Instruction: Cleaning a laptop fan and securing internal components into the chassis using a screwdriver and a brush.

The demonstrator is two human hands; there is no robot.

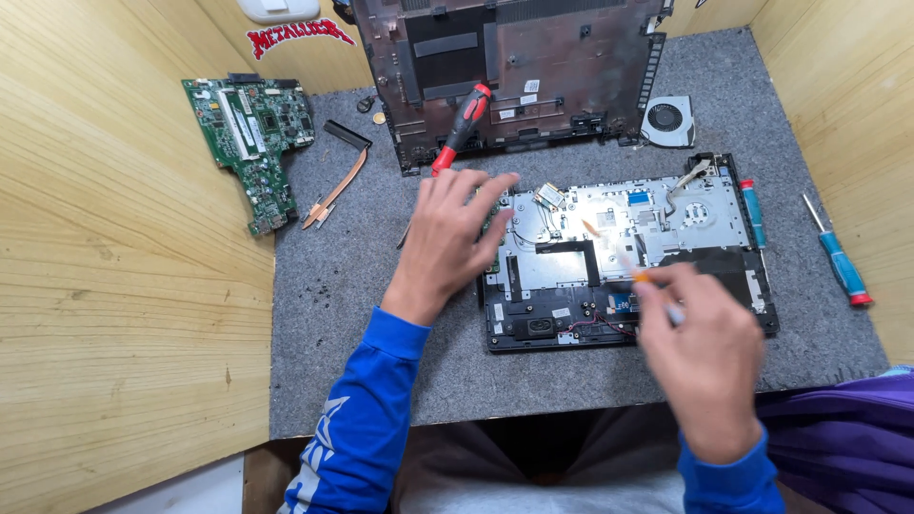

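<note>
- Left hand (447,238): palm down, fingers spread, resting on the left edge of the opened laptop base (624,252), at mat (352,286) centre.
- Right hand (706,357): fingers curled, pinching a blurred thin tool (609,249), tip pointing to 11 o'clock over the base.
- Red-handled screwdriver (462,128): 12 o'clock of left hand.

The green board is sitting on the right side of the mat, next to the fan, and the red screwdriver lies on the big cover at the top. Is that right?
Not quite. The green board sits on the left side of the mat, far from the fan, which is at the upper right. The head view shows this. The red screwdriver does lie on the big cover at the top.
</note>
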